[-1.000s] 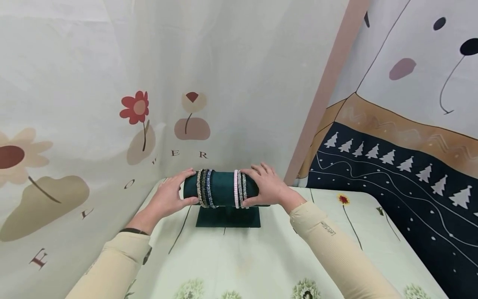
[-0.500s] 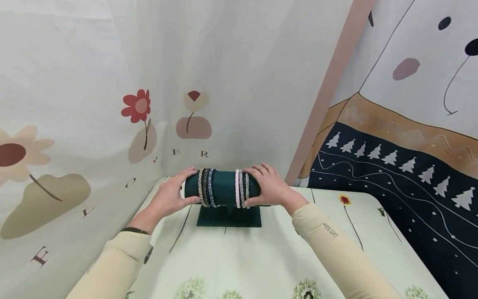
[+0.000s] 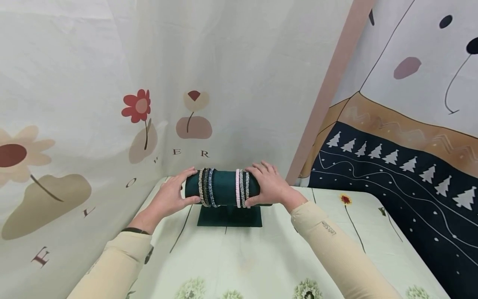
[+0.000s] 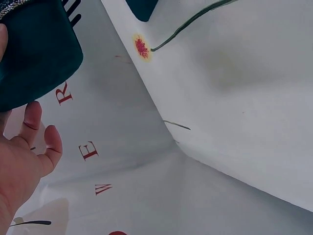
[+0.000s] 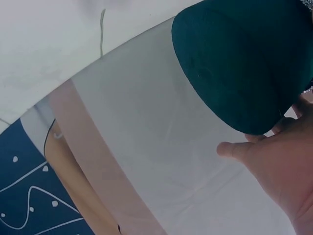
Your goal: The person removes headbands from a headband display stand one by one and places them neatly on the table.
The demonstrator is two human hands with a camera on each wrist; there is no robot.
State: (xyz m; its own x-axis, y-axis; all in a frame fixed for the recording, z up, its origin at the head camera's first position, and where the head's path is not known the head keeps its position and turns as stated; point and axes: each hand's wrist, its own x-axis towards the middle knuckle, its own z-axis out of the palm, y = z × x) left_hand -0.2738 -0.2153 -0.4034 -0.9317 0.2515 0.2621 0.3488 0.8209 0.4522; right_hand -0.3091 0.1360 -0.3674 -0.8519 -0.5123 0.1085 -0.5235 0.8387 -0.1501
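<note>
A dark green velvet bracelet display stand [image 3: 225, 189] has a horizontal roll over a flat rectangular base [image 3: 229, 219]. My left hand [image 3: 168, 197] grips the roll's left end, thumb in front and fingers over the top. At the opposite end my right hand [image 3: 270, 186] holds it likewise, its thumb beside the silver bracelets [image 3: 244, 188]. A pink bracelet [image 3: 237, 188] sits just left of those silver ones. Several gold-toned, dark and blue bracelets [image 3: 207, 187] circle the roll near my left thumb. Both wrist views show a roll end, with little fingers extending past it.
The stand is on a table with a pale green flowered cloth [image 3: 239, 257]. Close behind it hangs a whitish curtain [image 3: 242, 83] with printed flowers and letters. To the right is a dark blue fabric [image 3: 377, 182] with white trees.
The head view has shifted slightly, so the scene lies a little farther right. Both hands keep their hold on the display stand, and the bracelets stay in place.
</note>
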